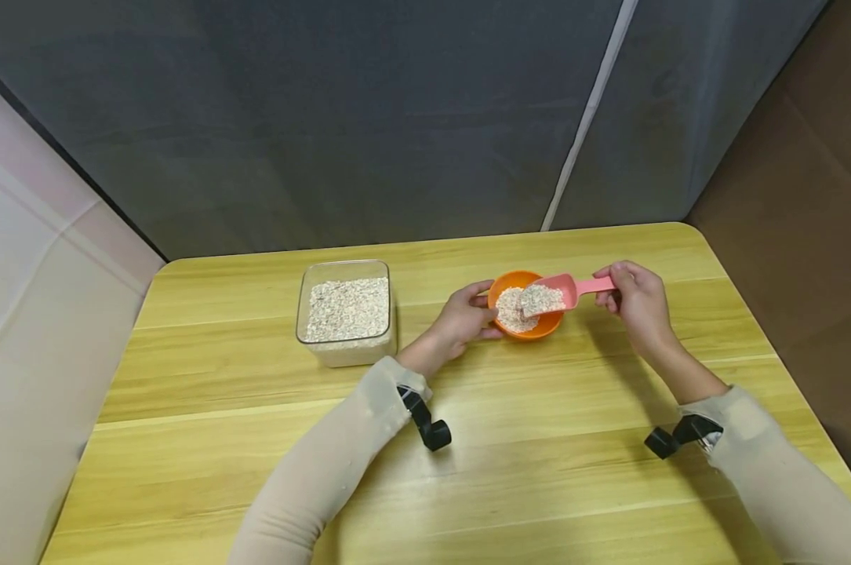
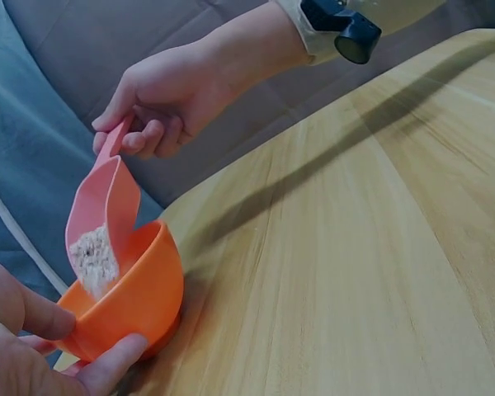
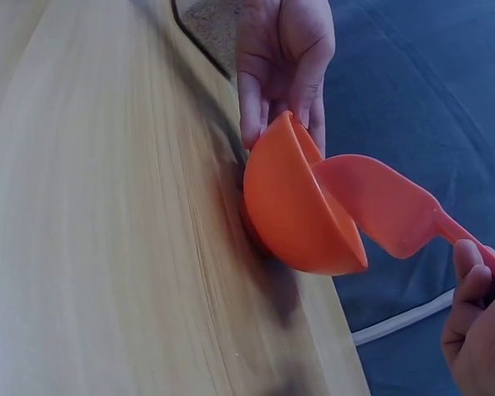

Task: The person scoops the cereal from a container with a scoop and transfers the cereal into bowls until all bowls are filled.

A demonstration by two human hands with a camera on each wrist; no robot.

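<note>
A small orange bowl (image 1: 538,327) (image 2: 140,289) (image 3: 293,210) partly filled with oat flakes stands on the wooden table (image 1: 510,439). My left hand (image 1: 463,314) (image 2: 33,346) (image 3: 280,62) grips its left rim between thumb and fingers. My right hand (image 1: 633,298) (image 2: 161,103) (image 3: 474,326) pinches the handle of a pink scoop (image 1: 555,296) (image 2: 103,219) (image 3: 384,206). The scoop is tilted over the bowl with flakes in its mouth.
A clear square container (image 1: 345,311) of the same flakes stands to the left of the bowl. A grey curtain hangs behind the table's far edge. Black wrist mounts (image 1: 428,424) sit on both sleeves.
</note>
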